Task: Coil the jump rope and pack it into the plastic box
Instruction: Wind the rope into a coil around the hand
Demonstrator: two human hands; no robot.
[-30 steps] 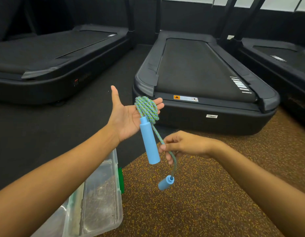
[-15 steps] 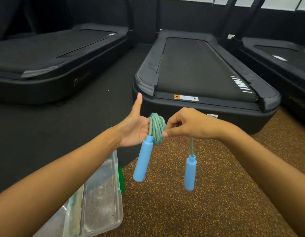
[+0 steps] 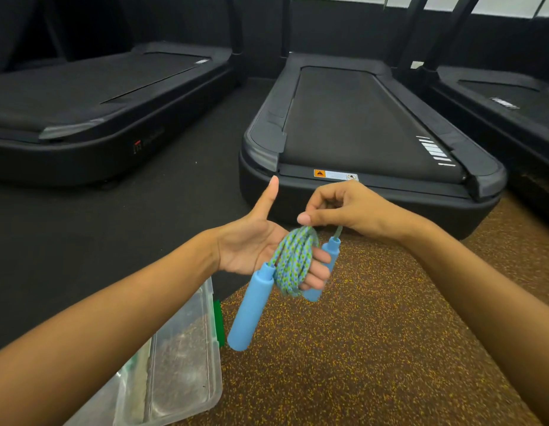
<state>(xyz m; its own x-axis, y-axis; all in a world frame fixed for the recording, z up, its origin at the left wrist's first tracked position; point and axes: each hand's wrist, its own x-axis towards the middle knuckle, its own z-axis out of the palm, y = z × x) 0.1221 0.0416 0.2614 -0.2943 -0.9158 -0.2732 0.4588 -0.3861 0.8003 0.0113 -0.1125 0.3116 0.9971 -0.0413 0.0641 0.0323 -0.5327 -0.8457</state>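
With the rope (image 3: 293,262) looped round the flat-fingered left hand (image 3: 248,247), its end, pinched by the right hand (image 3: 350,210), was best tucked snugly.

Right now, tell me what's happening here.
A person is coiling a jump rope. The loops are wound round the fingers of the left hand, thumb up, with one blue handle hanging below. The right hand pinches the rope just above the second handle. The plastic box sits open on the floor, the rope not yet in it.
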